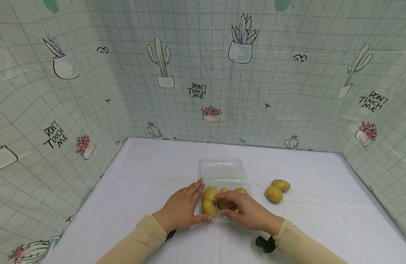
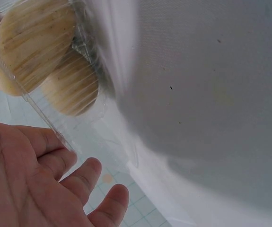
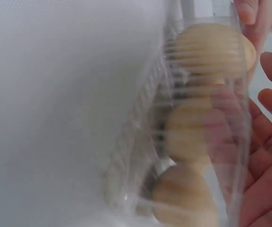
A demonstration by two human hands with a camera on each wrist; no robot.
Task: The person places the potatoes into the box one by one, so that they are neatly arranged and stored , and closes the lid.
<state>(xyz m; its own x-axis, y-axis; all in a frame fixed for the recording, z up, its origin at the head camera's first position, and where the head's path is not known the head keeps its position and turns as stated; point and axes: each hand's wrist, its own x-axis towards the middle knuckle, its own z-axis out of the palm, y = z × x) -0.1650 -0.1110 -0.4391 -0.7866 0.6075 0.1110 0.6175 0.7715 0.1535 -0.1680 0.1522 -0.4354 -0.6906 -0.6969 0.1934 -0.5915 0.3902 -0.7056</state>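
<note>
A clear plastic clamshell box (image 1: 221,170) stands with its lid thrown back, several yellow potatoes (image 1: 209,209) in its base. My left hand (image 1: 184,205) rests along the box's left side, fingers fairly straight, thumb at the front edge. In the left wrist view, the left fingers (image 2: 81,179) lie against the ribbed clear wall. My right hand (image 1: 244,211) reaches over the front wall, its fingers curled around a potato (image 1: 226,204) in the middle of the box. The right wrist view is blurred; some right fingers (image 3: 223,111) show through the wall beside a potato (image 3: 188,132).
Two more potatoes, a rounder one (image 1: 274,194) and a longer one (image 1: 281,184), lie touching on the white tablecloth (image 1: 308,205) to the right of the box. A patterned cloth (image 1: 203,66) hangs behind and at both sides.
</note>
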